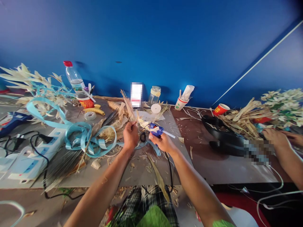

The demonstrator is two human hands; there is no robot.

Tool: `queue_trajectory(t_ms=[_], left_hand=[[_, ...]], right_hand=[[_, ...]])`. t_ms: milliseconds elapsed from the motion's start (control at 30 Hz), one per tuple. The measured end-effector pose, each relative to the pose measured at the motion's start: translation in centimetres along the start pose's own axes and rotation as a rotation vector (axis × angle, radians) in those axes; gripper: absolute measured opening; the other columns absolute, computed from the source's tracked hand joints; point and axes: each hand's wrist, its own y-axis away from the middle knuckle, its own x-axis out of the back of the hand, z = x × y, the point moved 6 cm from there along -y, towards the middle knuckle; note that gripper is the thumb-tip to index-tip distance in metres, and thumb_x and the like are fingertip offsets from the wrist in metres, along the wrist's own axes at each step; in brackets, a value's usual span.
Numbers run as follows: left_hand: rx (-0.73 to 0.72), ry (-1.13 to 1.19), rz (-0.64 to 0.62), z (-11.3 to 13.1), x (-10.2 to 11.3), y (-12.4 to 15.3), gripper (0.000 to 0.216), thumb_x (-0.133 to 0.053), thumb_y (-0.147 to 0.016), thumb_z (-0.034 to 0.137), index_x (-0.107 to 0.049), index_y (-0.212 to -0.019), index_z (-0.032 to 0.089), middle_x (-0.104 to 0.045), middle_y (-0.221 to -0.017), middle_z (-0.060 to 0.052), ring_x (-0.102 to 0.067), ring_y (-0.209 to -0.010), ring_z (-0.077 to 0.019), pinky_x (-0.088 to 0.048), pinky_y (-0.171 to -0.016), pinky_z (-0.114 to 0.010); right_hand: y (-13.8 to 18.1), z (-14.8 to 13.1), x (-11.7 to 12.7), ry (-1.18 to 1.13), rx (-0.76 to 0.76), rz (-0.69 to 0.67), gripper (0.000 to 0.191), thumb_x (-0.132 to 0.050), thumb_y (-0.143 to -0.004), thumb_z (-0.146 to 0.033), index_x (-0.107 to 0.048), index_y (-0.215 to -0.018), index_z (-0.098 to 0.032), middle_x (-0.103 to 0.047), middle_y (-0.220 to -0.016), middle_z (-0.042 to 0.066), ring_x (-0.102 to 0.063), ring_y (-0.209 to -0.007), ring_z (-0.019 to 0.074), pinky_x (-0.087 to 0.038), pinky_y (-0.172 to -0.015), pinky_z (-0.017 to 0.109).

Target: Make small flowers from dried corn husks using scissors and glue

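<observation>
My left hand (130, 135) is closed around the base of a dried corn-husk bundle (127, 108) that stands up from my fist. My right hand (163, 142) grips a blue glue gun (156, 130) whose nozzle points left at the husk piece, just right of my left hand. A clear glue stick (169, 134) pokes out of the gun's back end. The gun's black cord (169, 167) hangs down toward my lap. Both hands hover above a grey mat (132, 176) strewn with husk scraps.
Light blue ribbon (80, 135) coils at the left beside white power strips (35, 157). A water bottle (74, 78), jar (154, 94) and paper cups (181, 102) line the blue wall. Another person's hand (274, 137) works at the right by husk flowers (281, 104).
</observation>
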Motion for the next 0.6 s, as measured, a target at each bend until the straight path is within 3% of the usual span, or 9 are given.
queue_trajectory(t_ms=[600], left_hand=[[-0.006, -0.015, -0.001, 0.17, -0.07, 0.08, 0.013, -0.052, -0.077, 0.025, -0.059, -0.077, 0.015, -0.057, -0.069, 0.000, -0.048, -0.065, -0.0113, -0.039, -0.062, -0.022]], right_hand=[[0.03, -0.15, 0.12, 0.012, -0.021, 0.018, 0.033, -0.052, -0.079, -0.050, -0.050, -0.072, -0.019, -0.046, -0.054, -0.004, -0.043, -0.050, 0.0096, -0.037, -0.052, 0.022]])
